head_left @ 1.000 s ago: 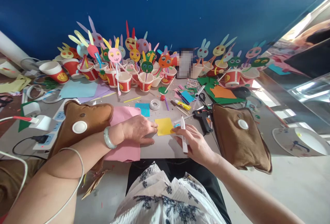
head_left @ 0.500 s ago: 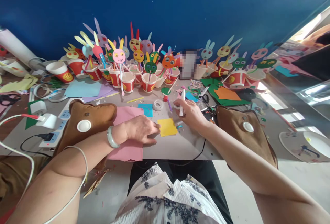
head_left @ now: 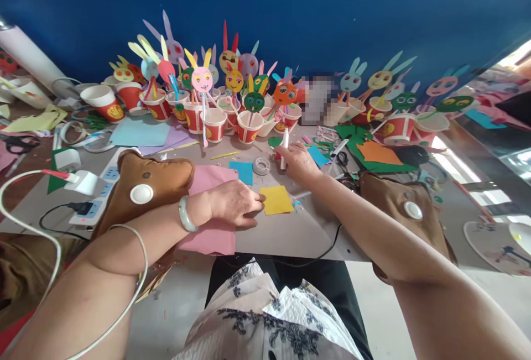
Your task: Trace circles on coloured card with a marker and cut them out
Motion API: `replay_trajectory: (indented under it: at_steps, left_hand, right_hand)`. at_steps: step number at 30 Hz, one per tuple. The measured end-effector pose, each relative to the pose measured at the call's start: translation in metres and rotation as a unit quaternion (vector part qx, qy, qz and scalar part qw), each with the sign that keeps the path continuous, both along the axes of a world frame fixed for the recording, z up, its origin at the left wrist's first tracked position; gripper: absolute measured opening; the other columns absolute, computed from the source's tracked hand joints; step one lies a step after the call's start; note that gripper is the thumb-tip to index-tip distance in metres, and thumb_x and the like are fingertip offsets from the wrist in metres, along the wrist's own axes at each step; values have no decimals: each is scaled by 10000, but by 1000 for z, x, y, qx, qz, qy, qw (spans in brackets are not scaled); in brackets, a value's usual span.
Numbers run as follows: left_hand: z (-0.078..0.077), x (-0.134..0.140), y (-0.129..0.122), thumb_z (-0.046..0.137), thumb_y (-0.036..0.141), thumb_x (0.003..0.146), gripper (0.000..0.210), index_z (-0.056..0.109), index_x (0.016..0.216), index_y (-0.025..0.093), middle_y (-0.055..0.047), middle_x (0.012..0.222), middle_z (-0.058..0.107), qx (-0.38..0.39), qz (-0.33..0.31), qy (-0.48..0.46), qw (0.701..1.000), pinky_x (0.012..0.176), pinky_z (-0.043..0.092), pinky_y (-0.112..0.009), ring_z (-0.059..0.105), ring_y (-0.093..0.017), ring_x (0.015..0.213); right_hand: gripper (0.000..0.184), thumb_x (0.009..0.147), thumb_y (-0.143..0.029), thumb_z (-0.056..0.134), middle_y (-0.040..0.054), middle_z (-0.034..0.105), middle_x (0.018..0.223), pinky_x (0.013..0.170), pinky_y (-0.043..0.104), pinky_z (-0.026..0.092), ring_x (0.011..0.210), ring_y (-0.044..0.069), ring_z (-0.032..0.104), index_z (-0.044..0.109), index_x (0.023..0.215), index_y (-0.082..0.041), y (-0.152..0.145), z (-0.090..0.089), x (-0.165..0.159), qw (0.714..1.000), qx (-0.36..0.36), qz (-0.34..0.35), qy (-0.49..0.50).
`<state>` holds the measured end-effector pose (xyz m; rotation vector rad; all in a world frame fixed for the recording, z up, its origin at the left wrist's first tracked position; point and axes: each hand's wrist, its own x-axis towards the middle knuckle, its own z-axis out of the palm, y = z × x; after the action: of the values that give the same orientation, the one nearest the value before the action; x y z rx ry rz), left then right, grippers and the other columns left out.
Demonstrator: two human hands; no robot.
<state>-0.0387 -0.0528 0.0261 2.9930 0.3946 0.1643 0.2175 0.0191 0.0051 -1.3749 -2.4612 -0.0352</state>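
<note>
My left hand lies on the table, fingers loosely spread, with the fingertips at the left edge of a yellow paper square. Part of its palm is over pink paper. My right hand grips a white pen-shaped tube, held upright between thumb and fingers. A small red piece shows right beside those fingertips; whether they touch it I cannot tell. Left of that hand are a roll of clear tape and a blue paper square.
Red paper cups with paper rabbit faces on sticks line the back by the blue wall. Brown plush hand warmers flank both arms. A power strip with chargers sits left. Scissors and paper scraps lie right. A white cable crosses my left forearm.
My right hand has moved away from me and slightly left with the white tube, toward the small red piece. My left hand stays by the yellow square. The view has shifted a little.
</note>
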Motion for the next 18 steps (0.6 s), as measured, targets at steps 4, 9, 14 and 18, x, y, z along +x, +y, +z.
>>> replay_trajectory:
  at_steps: [4, 9, 14, 18]
  left_hand:
    - [4, 0, -1, 621, 416, 936, 275, 654, 807, 176, -28, 921, 718, 5, -1, 14, 1000, 526, 297, -341, 619, -156, 637]
    - [7, 2, -2, 625, 431, 945, 273, 658, 844, 180, -21, 910, 719, -5, -9, 30, 999, 531, 322, -343, 612, -151, 623]
    - [7, 4, -5, 632, 404, 943, 240, 685, 926, 171, -59, 997, 729, -8, -5, 36, 999, 557, 381, -349, 646, -179, 688]
    - [10, 6, -9, 612, 392, 951, 248, 690, 934, 157, -81, 989, 726, -5, 6, 65, 998, 573, 402, -355, 633, -183, 666]
  right_hand:
    - [190, 890, -260, 620, 78, 764, 938, 761, 355, 535, 814, 241, 707, 619, 1076, -221, -31, 10, -2, 987, -32, -21, 158]
    - [198, 924, -394, 670, 50, 777, 910, 739, 337, 582, 813, 220, 760, 597, 1034, -246, -82, 16, -13, 932, -160, 0, 324]
    - [141, 934, -337, 641, 65, 793, 931, 715, 311, 565, 794, 203, 747, 621, 1029, -235, -98, 5, -16, 954, -161, 34, 249]
    - [145, 936, -323, 634, 62, 797, 931, 685, 299, 563, 782, 198, 751, 608, 1044, -231, -95, 0, -14, 956, -171, 45, 234]
